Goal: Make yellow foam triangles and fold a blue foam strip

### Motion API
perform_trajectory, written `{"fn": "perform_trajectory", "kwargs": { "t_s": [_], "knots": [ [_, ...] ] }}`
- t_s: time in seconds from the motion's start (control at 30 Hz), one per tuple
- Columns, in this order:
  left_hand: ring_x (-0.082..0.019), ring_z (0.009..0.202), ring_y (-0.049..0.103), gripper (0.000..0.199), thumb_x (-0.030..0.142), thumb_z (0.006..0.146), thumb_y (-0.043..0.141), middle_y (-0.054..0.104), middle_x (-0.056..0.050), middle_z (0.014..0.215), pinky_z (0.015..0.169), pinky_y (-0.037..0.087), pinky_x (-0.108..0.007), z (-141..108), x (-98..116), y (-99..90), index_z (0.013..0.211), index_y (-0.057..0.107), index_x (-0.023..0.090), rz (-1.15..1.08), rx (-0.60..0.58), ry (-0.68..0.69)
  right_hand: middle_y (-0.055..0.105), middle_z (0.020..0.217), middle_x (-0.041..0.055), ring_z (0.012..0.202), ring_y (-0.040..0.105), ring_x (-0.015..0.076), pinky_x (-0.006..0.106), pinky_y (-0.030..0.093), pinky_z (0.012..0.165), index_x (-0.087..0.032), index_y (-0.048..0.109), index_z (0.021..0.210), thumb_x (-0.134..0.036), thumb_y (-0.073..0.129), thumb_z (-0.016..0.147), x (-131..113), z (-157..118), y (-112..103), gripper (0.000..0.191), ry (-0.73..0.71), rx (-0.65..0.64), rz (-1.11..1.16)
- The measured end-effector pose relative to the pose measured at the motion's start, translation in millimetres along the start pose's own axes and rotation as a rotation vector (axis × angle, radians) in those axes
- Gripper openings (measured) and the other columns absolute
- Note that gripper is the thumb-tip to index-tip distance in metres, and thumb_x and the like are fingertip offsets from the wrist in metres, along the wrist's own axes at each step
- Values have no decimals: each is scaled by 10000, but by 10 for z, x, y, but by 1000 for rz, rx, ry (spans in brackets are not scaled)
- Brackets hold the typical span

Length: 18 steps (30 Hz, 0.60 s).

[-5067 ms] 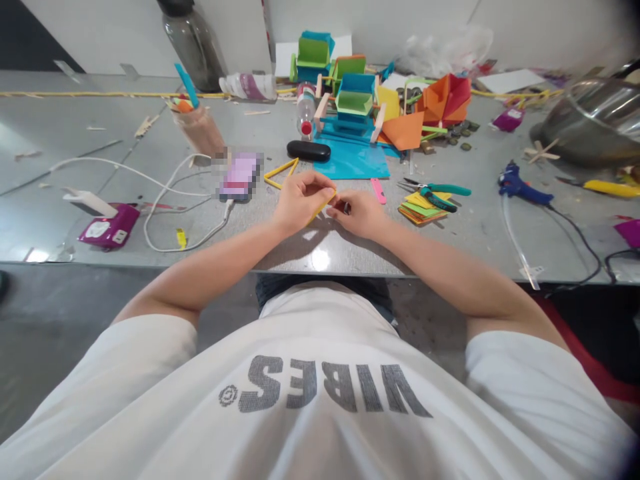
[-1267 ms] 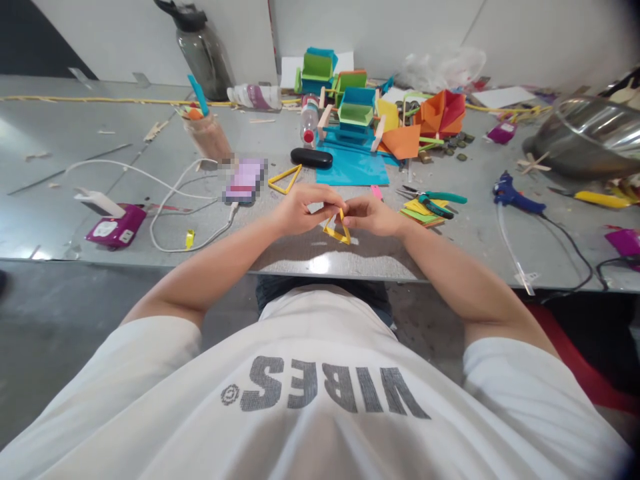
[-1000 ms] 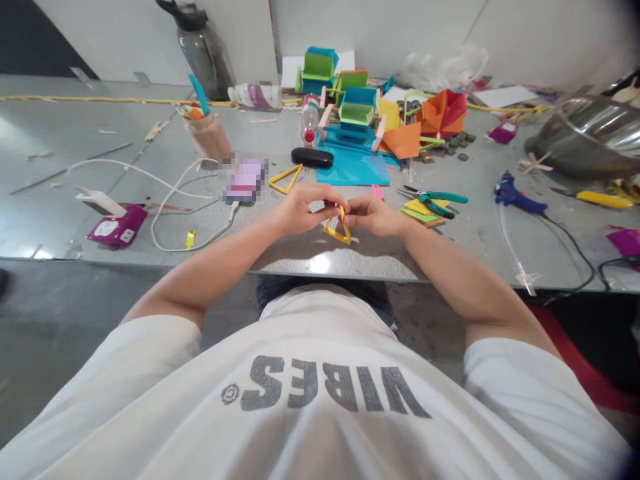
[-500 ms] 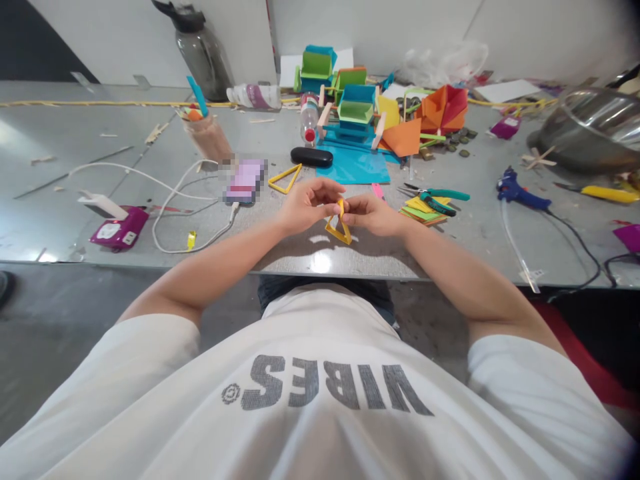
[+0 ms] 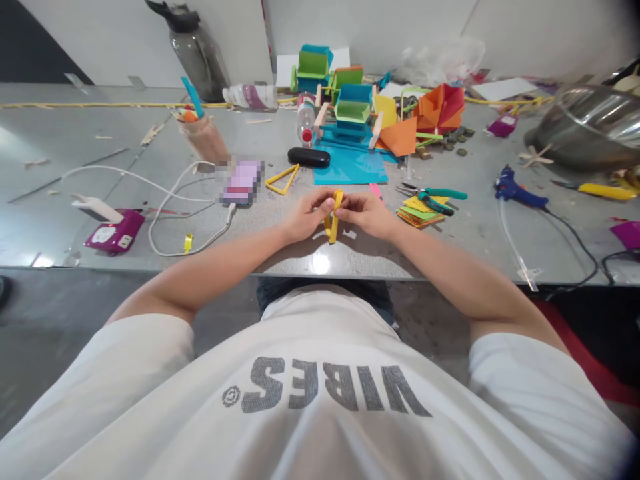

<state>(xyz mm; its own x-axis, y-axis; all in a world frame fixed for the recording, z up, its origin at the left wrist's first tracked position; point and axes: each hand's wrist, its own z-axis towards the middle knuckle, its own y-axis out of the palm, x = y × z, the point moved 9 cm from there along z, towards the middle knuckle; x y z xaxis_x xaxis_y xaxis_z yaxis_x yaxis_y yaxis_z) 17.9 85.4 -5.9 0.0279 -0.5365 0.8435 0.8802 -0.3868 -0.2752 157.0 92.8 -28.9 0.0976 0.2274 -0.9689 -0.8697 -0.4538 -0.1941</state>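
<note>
The left hand (image 5: pixel 311 215) and the right hand (image 5: pixel 367 212) both pinch a bent yellow strip (image 5: pixel 335 225) near its top, and the rest pokes down below their fingers. Past the grip, a bit left, lies a yellow triangle (image 5: pixel 291 179); to its right, green pliers (image 5: pixel 453 194) lie on colored paper (image 5: pixel 420 216)

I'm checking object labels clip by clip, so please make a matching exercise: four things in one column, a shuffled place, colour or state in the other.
1. folded yellow strip
2. yellow triangle
3. needle-nose pliers
4. hot glue gun

A. blue body
B. partly on a stack of coloured paper
C. held by the left hand and right hand
D. lying beside the phone

Pairs: 1-C, 2-D, 3-B, 4-A
</note>
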Motion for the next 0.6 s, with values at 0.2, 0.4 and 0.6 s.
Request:
{"fn": "perform_trajectory", "kwargs": {
  "t_s": [0.2, 0.4, 0.6],
  "knots": [
    [-221, 991, 740, 539, 688, 1149, 534, 797, -99, 1089, 918, 582, -376, -67, -80, 67, 1172, 732, 187, 161, 8, -123, 579, 696, -18, 648, 446, 131, 322, 349, 579, -217, 674, 790, -809, 943, 780, -29, -12, -30, 651, -4, 87, -110],
    [-203, 845, 679, 292, 454, 1151, 618, 762, -53, 929, 785, 500, -347, -75, -114, 8, 1029, 731, 214, 226, 76, -239, 639, 757, 9, 683, 497, 149, 347, 406, 640, -206, 737, 885, -763, 857, 886, -81, -21, 11, 570, -42, 76, -177],
    [-149, 725, 633, 370, 482, 1146, 641, 720, -30, 815, 724, 497, -304, -65, -163, 82, 906, 707, 207, -89, 80, -322, 677, 772, 26, 711, 507, 172, 364, 435, 671, -218, 776, 859, -598, 835, 965, -317, -88, -148, 400, -106, 171, -342]
  ]
}}
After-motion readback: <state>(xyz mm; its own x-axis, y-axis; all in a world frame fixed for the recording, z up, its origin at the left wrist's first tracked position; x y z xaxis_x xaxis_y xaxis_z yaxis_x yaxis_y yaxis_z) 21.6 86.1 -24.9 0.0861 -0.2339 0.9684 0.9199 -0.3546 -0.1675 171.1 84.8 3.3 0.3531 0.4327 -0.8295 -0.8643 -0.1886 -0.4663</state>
